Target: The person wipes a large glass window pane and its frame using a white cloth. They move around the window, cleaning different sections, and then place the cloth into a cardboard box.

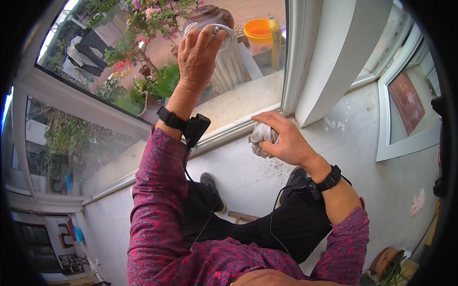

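Observation:
My left hand [198,53] is raised against the large window pane [247,94], its fingers spread over a white cloth [227,30] that shows at the fingertips. A small grey metallic thing shows between the fingers; what it is, I cannot tell. Lower and to the right, near the bottom of the window frame [229,130], my right hand [286,137] grips a crumpled grey-white cloth [264,139] between thumb and fingers. Both wrists carry black straps with small devices and cables.
A white pillar [340,46] stands right of the pane, with an open white-framed window [408,107] farther right. Under my legs is a wooden stool part [243,217]. A potted plant [388,264] stands at lower right. Beyond the glass are flowering plants and an orange bucket [258,35].

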